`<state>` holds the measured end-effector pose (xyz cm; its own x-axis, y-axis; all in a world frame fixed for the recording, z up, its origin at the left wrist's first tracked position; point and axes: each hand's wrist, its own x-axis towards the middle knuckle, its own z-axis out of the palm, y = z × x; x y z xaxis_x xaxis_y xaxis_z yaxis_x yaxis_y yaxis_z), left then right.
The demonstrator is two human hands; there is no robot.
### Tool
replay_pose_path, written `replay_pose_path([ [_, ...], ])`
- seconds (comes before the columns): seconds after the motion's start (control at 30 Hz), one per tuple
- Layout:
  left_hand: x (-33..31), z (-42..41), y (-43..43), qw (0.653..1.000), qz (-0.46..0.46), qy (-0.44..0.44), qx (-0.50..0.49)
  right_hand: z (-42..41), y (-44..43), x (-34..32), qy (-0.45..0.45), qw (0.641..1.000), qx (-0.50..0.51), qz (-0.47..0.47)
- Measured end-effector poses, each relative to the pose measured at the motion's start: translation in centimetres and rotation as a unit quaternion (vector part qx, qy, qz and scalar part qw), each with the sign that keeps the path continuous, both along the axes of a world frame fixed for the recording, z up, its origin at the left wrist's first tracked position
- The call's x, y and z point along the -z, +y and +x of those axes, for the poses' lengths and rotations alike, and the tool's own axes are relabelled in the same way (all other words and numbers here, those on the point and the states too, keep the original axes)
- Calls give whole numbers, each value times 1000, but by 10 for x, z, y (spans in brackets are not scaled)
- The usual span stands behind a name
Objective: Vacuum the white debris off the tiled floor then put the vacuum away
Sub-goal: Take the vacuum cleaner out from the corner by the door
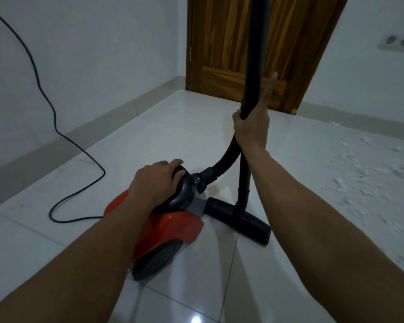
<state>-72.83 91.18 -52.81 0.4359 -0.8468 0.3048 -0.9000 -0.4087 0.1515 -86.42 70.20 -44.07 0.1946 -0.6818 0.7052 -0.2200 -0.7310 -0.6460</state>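
A red canister vacuum with a dark grey top sits on the white tiled floor in front of me. My left hand grips its black carry handle. My right hand is closed around the black hose end, thumb stretched up along the tube, which rises out of the frame. A ribbed hose curves from that hand down to the canister's front. The black floor nozzle rests flat on the tiles right of the canister. White debris lies scattered over the floor at the right.
A black power cord hangs down the left wall and loops across the floor to the vacuum. A wooden door stands closed straight ahead. A double wall socket is on the right wall. Grey skirting runs along both walls.
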Motion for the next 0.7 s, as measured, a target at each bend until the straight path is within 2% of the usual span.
replay_pose_path([
  [0.23,3,-13,21,998,-43,-6,-39,-9,6,-2,48,998,30,-13],
  [0.37,13,-19,48,997,-69,-20,-31,-15,8,0,42,999,5,-5],
  [0.5,21,-14,79,990,-101,68,-72,-12,15,0,-9,1000,-21,-1],
  [0.6,31,-15,102,962,-148,198,-114,-10,19,1,-18,999,-29,4],
  [0.7,36,-19,111,936,-175,267,-146,-9,19,2,-14,999,-29,3],
])
